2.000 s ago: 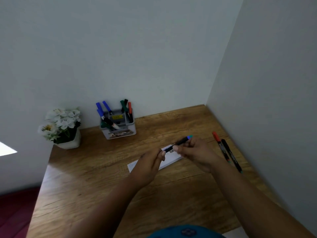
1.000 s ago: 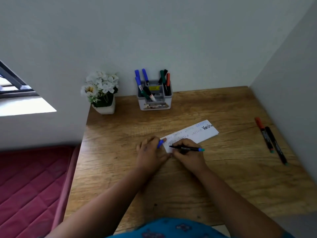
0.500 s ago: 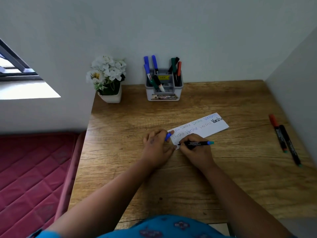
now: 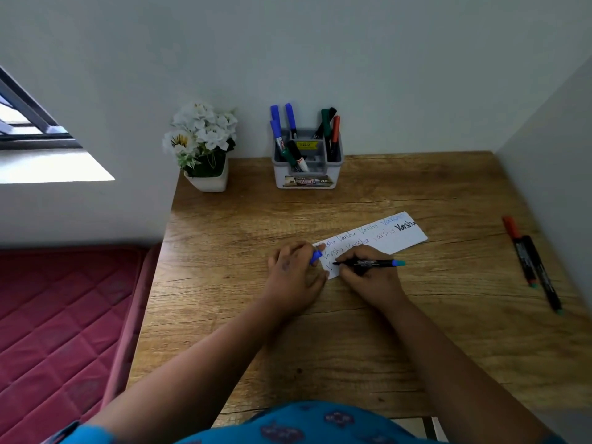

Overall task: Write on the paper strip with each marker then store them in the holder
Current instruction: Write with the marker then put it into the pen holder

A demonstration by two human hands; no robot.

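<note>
A white paper strip (image 4: 384, 234) lies on the wooden desk (image 4: 352, 331), covered with rows of handwriting. My right hand (image 4: 368, 278) grips a black marker (image 4: 371, 262) with a teal end, its tip on the strip's near left corner. My left hand (image 4: 293, 274) rests on the strip's left end and holds a blue cap (image 4: 316, 256) between its fingers. A grey holder (image 4: 307, 163) at the back wall contains several blue, green, black and red markers. Two more markers, a red-capped one (image 4: 519, 251) and a black one (image 4: 543, 274), lie at the desk's right side.
A white pot of white flowers (image 4: 205, 149) stands left of the holder. Walls close the desk at the back and right. A red mattress (image 4: 61, 331) lies below the desk's left edge, and a window (image 4: 25, 123) is at the far left.
Two seconds ago both hands held the marker above the desk, pulling off its cap. Since then the right hand has lowered the tip to the strip, and the left hand settled on the paper.
</note>
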